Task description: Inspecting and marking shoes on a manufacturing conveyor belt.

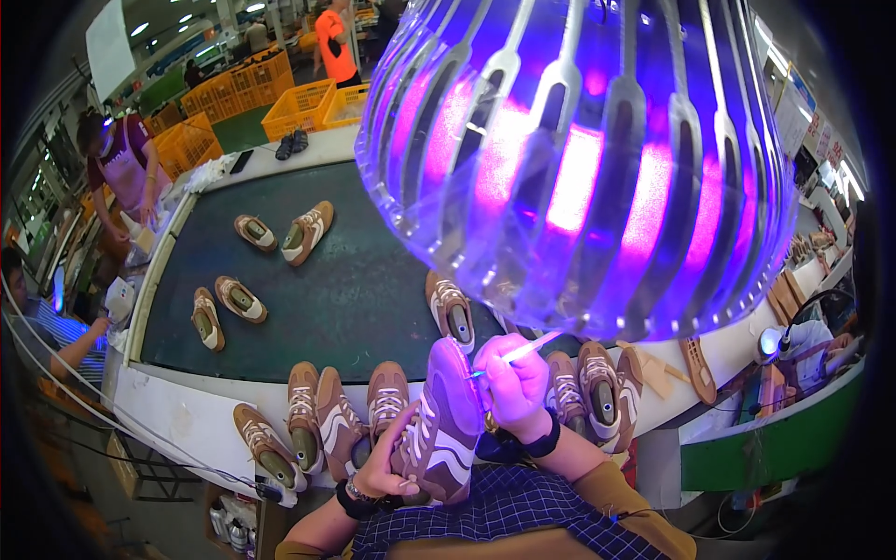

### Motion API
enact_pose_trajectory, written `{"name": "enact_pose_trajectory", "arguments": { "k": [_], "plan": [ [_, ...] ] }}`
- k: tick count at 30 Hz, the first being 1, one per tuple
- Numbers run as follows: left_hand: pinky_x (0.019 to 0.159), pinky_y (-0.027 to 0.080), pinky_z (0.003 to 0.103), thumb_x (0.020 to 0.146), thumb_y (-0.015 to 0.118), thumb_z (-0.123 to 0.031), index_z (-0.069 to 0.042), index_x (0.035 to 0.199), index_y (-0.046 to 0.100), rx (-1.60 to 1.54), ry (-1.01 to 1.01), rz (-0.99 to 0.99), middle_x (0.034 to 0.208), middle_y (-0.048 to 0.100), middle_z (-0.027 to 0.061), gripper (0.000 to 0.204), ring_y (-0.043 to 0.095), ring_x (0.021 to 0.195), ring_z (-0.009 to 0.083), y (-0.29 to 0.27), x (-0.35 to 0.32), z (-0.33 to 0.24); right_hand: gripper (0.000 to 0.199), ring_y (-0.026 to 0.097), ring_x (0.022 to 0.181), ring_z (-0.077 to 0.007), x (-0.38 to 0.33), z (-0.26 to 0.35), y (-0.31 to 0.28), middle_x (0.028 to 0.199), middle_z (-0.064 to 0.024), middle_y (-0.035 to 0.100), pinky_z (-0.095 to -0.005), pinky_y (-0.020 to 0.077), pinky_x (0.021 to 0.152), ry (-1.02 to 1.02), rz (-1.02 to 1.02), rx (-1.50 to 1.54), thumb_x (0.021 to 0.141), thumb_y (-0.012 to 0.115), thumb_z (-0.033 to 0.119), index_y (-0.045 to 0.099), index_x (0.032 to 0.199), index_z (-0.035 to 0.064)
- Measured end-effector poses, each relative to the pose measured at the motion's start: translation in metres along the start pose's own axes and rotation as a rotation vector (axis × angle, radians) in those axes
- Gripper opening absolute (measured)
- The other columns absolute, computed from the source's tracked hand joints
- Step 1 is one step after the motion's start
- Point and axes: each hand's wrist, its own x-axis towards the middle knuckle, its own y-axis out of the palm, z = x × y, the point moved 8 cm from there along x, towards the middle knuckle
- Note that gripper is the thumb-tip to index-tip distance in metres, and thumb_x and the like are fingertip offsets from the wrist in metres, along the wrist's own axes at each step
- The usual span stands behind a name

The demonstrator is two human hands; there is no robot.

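- My left hand (pixel 387 471) grips the heel end of a brown sneaker (pixel 439 425) with white stripes, fingers wrapped around its lower side, holding it up over my lap just in front of the table (pixel 196 411).
- My right hand (pixel 515 378) is closed around a thin white pen-like tool (pixel 523 352), pinched between the fingers; its tip touches the sneaker near the collar, and purple light washes over both.
- I see dark bands on both wrists, and a checked blue apron (pixel 523 513) across my lap.
- A large ribbed lamp shade (pixel 579 159) glowing violet hangs close above, filling the upper right of the view.
- Along the white edge of the table, just beyond the held sneaker, stand more brown sneakers (pixel 313 411) side by side; others sit to the right of my right hand.
- Further off, on the dark green conveyor belt (pixel 355 271), pairs of the same shoes lie well apart.
- At the left, another person in a pink apron (pixel 126 163) stands by the belt; yellow crates (pixel 299 107) are stacked at the far end.
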Motion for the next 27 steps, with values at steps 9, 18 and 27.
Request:
{"name": "enact_pose_trajectory", "arguments": {
  "k": [9, 18, 27],
  "plan": [
    [0.107, 0.024, 0.035, 0.054, 0.081, -0.026, 0.001, 0.143, 0.013, -0.04, -0.027, -0.024, 0.138, 0.033, 0.0133, 0.115, 0.036, 0.127, 0.0235, -0.006, -0.002, 0.007, 0.01, 0.046, 0.051, -0.0039, -0.009, -0.009, -0.002, 0.065, -0.0018, 0.052, -0.0195, 0.037, 0.048, 0.028, 0.041, -0.019, 0.089, 0.048, 0.007, 0.053, 0.085, -0.0004],
    [0.107, 0.024, 0.035, 0.054, 0.081, -0.022, 0.0, 0.143, 0.012, -0.059, -0.025, -0.029, 0.139, 0.032, 0.0131, 0.115, 0.035, 0.127, 0.0231, -0.008, -0.001, 0.008, 0.013, 0.04, 0.048, -0.0053, -0.017, -0.018, -0.004, 0.071, -0.0068, 0.052, -0.0201, 0.032, 0.045, 0.077, 0.011, 0.061, 0.089, 0.047, 0.012, 0.051, 0.083, 0.0003],
    [0.108, 0.023, 0.036, 0.055, 0.082, -0.021, 0.0, 0.143, 0.011, -0.085, -0.02, -0.012, 0.141, 0.029, 0.0131, 0.115, 0.033, 0.129, 0.0243, -0.009, -0.002, 0.009, 0.014, 0.04, 0.044, -0.0058, -0.016, -0.017, -0.001, 0.071, -0.0072, 0.051, -0.0202, 0.031, 0.041, 0.129, 0.003, 0.105, 0.09, 0.047, 0.011, 0.05, 0.084, -0.0006]
  ]
}}
